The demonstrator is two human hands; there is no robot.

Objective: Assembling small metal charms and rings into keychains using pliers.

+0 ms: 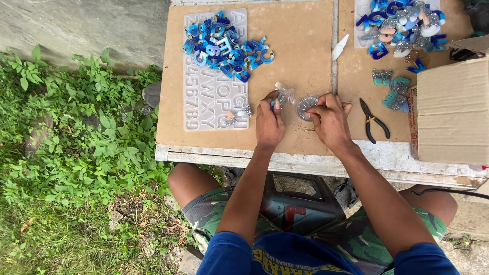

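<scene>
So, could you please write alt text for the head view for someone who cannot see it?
Seen from above, a left hand holds a small clear bag while the right hand touches a round glittery piece on a brown board. Blue resin letters lie on a letter mould; pliers lie right.

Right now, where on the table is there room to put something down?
Bare board lies between the blue letter pile and the white bottle. Crowded: around both hands, left and right, and near the pliers.
</scene>
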